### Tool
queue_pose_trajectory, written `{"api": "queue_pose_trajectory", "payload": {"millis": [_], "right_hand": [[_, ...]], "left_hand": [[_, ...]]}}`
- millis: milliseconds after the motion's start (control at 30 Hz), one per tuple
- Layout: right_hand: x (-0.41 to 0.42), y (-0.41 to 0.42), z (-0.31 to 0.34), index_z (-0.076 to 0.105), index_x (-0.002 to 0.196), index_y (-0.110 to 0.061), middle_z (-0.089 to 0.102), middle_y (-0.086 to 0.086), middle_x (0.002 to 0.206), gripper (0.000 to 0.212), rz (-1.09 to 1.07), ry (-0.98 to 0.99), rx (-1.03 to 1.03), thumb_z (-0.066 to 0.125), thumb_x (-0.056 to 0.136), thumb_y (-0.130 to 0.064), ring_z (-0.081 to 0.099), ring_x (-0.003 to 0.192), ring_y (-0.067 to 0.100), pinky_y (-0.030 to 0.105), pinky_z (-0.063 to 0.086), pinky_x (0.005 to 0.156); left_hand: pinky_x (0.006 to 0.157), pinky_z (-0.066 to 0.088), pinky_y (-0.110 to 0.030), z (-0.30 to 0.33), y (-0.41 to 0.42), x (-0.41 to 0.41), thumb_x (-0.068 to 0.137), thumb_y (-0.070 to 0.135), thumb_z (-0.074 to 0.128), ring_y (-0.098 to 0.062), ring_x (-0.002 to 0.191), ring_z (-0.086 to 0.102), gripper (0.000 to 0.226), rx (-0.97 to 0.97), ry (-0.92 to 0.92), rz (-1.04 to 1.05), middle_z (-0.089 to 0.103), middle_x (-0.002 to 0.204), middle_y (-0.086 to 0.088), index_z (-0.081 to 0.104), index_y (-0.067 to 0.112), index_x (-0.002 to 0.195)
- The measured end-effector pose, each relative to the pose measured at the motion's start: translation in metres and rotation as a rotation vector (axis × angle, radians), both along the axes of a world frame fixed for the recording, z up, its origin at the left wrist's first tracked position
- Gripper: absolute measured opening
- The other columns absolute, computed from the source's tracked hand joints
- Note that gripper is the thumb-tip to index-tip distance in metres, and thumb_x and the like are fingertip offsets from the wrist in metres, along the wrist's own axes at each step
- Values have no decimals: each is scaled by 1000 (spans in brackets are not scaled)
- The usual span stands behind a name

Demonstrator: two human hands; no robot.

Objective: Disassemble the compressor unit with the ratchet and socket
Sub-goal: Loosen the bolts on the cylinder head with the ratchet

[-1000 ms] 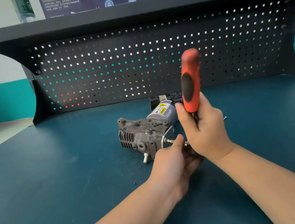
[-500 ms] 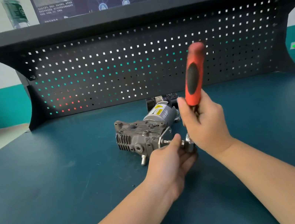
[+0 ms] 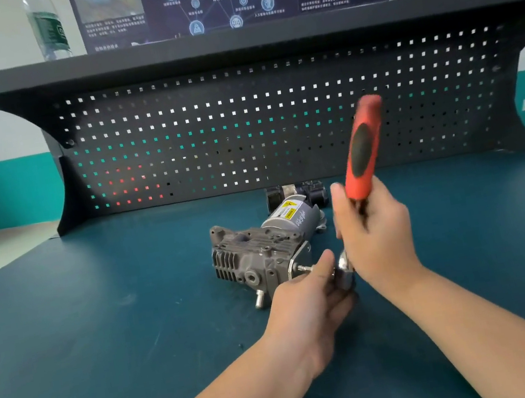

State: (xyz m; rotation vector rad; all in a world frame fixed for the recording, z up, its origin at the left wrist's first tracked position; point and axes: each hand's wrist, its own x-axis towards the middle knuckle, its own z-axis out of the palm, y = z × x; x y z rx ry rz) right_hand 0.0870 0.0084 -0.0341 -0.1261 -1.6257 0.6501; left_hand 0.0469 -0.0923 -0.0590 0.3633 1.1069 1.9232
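The grey compressor unit (image 3: 263, 251) lies on the blue bench, its finned head toward the left and its silver motor can pointing back right. A ratchet with a red and black handle (image 3: 362, 150) stands nearly upright, tilted to the right. My right hand (image 3: 375, 235) grips the lower part of that handle. The chrome ratchet head (image 3: 345, 270) sits level with the compressor's near end plate. My left hand (image 3: 308, 295) pinches the socket and extension between the ratchet head and a bolt on that plate; the socket itself is mostly hidden by my fingers.
A black part (image 3: 298, 192) lies behind the compressor by the dark pegboard back panel (image 3: 242, 125). A water bottle (image 3: 48, 26) stands on the top shelf at left. The blue bench top (image 3: 102, 329) spreads wide to both sides.
The ratchet handle has swung from nearly vertical to a tilt toward the right. Both hands keep their hold at the compressor's end plate.
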Motion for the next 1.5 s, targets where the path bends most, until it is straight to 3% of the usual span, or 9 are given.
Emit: {"api": "queue_pose_trajectory", "payload": {"millis": [67, 133, 400, 633, 700, 800, 1000, 1267, 1500], "right_hand": [[3, -7, -5, 48, 86, -21, 47, -3, 50, 21, 50, 13, 422, 46, 97, -39, 48, 48, 17, 20, 38, 48], [1, -7, -7, 47, 85, -22, 46, -4, 49, 21, 54, -10, 398, 46, 97, -40, 47, 49, 17, 17, 37, 48], [-15, 22, -11, 51, 78, -12, 53, 3, 52, 24, 165, -311, -1119, 52, 95, -28, 43, 34, 9, 13, 29, 33], [1, -6, -3, 55, 81, -17, 44, -4, 50, 27, 27, 43, 331, 48, 96, -38, 42, 48, 12, 18, 36, 49], [0, -6, -7, 54, 86, -15, 44, -3, 50, 24, 17, 30, 402, 48, 96, -36, 42, 49, 13, 17, 36, 49], [-6, 4, -2, 45, 72, -32, 47, -4, 49, 23, 9, -46, -112, 49, 93, -38, 45, 44, 9, 16, 36, 46], [-13, 24, -9, 52, 77, -10, 52, 3, 47, 23, 144, -405, -1058, 51, 95, -24, 45, 41, 14, 21, 36, 44], [1, -6, -6, 47, 78, -21, 42, -4, 49, 19, 62, 24, 220, 50, 93, -32, 43, 45, 15, 18, 35, 47], [-14, 23, -9, 50, 79, -11, 53, 4, 54, 21, 211, -335, -1109, 52, 95, -24, 49, 39, 12, 20, 38, 42]], "left_hand": [[67, 59, -30, 1, -1, 0, 90, 9, 59, -21, 77, 70, 15, 18, 24, -49, 72, 85, -12, 67, -3, 91], [65, 59, -30, 1, 0, 0, 91, 5, 57, -23, 80, 68, 13, 7, -7, -38, 70, 88, -14, 67, -3, 93], [58, 59, -26, 1, 2, 0, 91, 7, 57, -18, 67, 67, 9, -26, -76, 25, 70, 78, -11, 63, 0, 91], [68, 60, -30, 1, 1, -1, 90, 7, 60, -22, 77, 68, 17, 49, -40, -41, 70, 88, -14, 68, -6, 94], [63, 59, -27, 1, 1, -1, 91, 3, 56, -23, 80, 69, 17, 49, -41, -42, 70, 92, -15, 67, -8, 95], [65, 60, -30, 2, 1, 0, 92, 4, 55, -23, 77, 65, 13, 14, -75, 4, 70, 83, -15, 65, -5, 94], [64, 59, -28, 3, 1, 2, 92, 3, 55, -22, 74, 65, 11, -11, -98, 37, 70, 79, -14, 63, -3, 95], [65, 59, -32, 3, 1, -1, 93, 6, 54, -20, 61, 59, 15, 28, -75, -17, 61, 66, -12, 62, -7, 96], [70, 58, -32, 7, 1, 0, 93, 5, 53, -26, 80, 66, 15, 6, -111, -4, 70, 85, -18, 64, -5, 90]]}}
